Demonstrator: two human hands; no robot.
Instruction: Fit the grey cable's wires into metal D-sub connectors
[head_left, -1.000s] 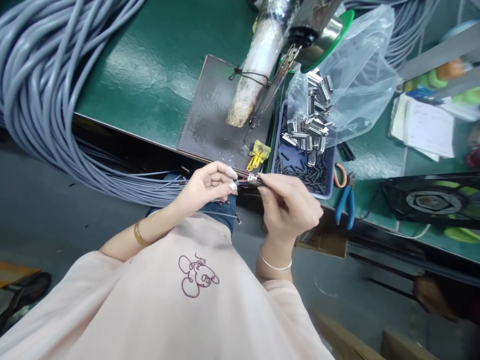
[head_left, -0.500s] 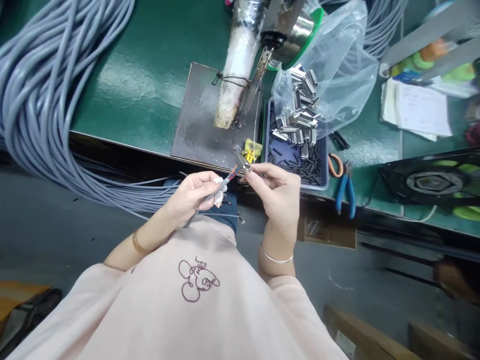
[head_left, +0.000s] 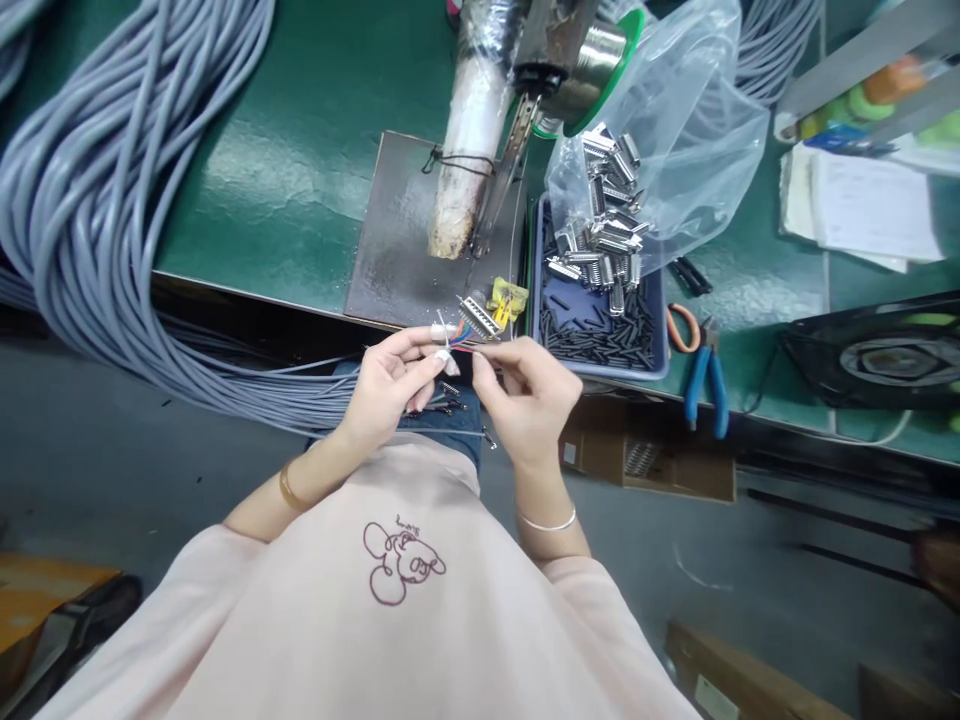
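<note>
My left hand (head_left: pixel 394 380) is closed around the end of a grey cable, with white wrapping on its fingertips. Thin coloured wires (head_left: pixel 462 333) fan out from the cable end. Several of them run to a metal multi-pin connector (head_left: pixel 480 317), which sits by the front edge of the dark board (head_left: pixel 397 235). My right hand (head_left: pixel 529 390) pinches a thin reddish wire just below the connector, thumb against forefinger. Above hangs a soldering iron (head_left: pixel 504 180), its tip pointing down at the board. A yellow piece (head_left: pixel 508 300) lies right of the connector.
A blue tray (head_left: pixel 660 372) holds small black tubes and metal connectors spilling from a clear bag (head_left: pixel 690 150). Blue-handled pliers (head_left: pixel 706 380), a solder spool (head_left: pixel 600 65) and a fan (head_left: pixel 862 355) stand around. A big grey cable coil (head_left: pixel 97 180) hangs over the left edge.
The connector has turned, showing its row of pins, and is out of my right fingers. My right hand has shifted slightly down and left onto a wire.
</note>
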